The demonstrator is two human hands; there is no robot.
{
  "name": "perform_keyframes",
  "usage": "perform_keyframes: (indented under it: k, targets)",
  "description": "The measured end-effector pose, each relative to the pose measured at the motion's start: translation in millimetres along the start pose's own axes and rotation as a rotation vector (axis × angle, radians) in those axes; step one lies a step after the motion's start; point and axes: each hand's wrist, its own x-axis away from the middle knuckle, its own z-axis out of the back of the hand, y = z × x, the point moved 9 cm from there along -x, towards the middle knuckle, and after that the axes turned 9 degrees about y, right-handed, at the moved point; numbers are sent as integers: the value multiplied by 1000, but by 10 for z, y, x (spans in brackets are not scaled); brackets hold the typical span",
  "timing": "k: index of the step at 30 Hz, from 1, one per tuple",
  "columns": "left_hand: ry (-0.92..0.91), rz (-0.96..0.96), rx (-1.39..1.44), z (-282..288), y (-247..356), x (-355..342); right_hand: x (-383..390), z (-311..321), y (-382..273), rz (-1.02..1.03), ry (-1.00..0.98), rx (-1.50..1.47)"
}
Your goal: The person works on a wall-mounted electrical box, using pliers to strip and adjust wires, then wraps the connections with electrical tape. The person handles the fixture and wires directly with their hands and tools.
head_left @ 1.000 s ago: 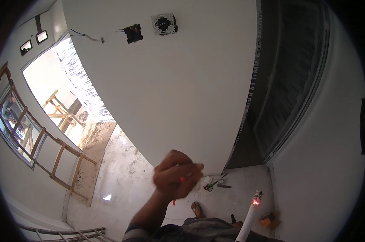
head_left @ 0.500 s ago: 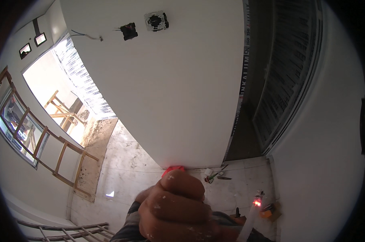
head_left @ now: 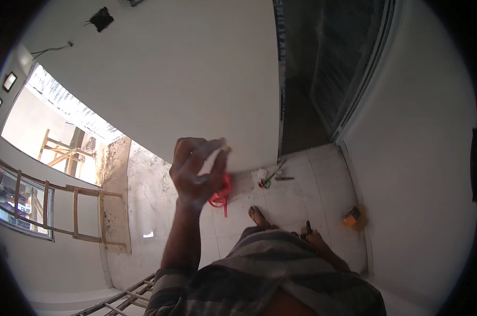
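My left hand (head_left: 194, 166) is raised in front of the pale wall, its fingers curled and partly blurred. A cigarette, seen only as a small tan end (head_left: 226, 149), appears pinched at its thumb and fingertip. Low by my right side, my right hand (head_left: 315, 240) is closed around a dark object (head_left: 308, 228) with a short upright end; its kind cannot be made out. Below and beyond the left hand, a red ribbon-like bundle (head_left: 220, 197) lies on the tiled floor, partly hidden by the hand.
Green-handled tools (head_left: 266, 181) lie by the wall's foot. An orange and dark object (head_left: 351, 217) sits near the right wall. At left are a wooden ladder-like frame (head_left: 74, 210) and another ladder (head_left: 130, 297). Wires and a dark wall box (head_left: 100, 20) protrude from the wall.
My left hand has moved away from close to the camera, up and left. The glowing cigarette has left the lower right. The view has tilted down, showing my right hand and foot.
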Motion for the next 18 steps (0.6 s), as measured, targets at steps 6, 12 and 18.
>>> perform_keyframes:
  k: [6, 12, 18]
  targets:
    - [-378, 614, -264, 24, -1635, 2724, 301, 184, -458, -12, 277, 148]
    - [-1282, 978, -523, 1241, -1249, 5882, -91, 125, 84, -59, 201, 62]
    - [-817, 1663, -655, 2535, -796, 6707, 245, 103, -135, -146, 211, 32]
